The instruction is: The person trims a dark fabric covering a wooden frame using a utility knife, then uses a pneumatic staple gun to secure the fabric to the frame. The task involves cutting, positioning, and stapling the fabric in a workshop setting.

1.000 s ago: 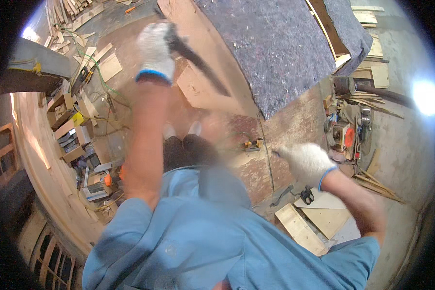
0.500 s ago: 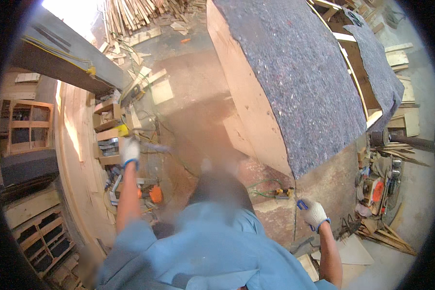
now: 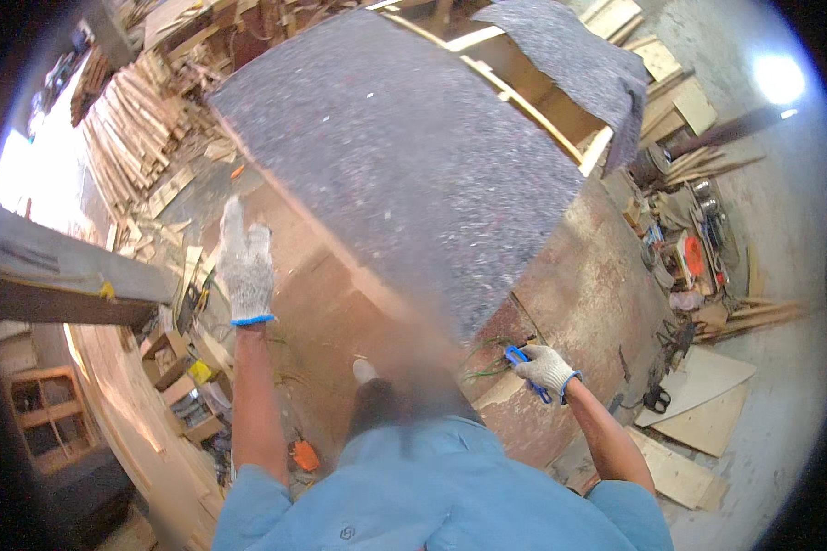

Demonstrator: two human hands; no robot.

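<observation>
My left hand (image 3: 246, 266) in a white knit glove is raised with fingers extended and nothing in it, left of a large wooden frame covered with speckled grey felt (image 3: 404, 156). My right hand (image 3: 544, 370), also gloved, is closed on a blue tool (image 3: 516, 356), which looks like a utility knife, just below the felt's near corner. A pale wooden panel edge (image 3: 303, 225) runs along the felt's left side. A second, wavy felt piece (image 3: 556, 60) lies over the frame's far part.
Wood strips (image 3: 133, 129) are piled back left. A grey beam (image 3: 73, 257) and stacked boards (image 3: 119, 404) stand at my left. Tools and clutter (image 3: 694, 248) line the right, with loose panels (image 3: 694, 413) at lower right and an orange tool (image 3: 303, 455) near my feet.
A dark strip held in my left hand a second ago is gone from it. That hand has risen from the lower left and opened. The view has shifted over the felt-covered frame.
</observation>
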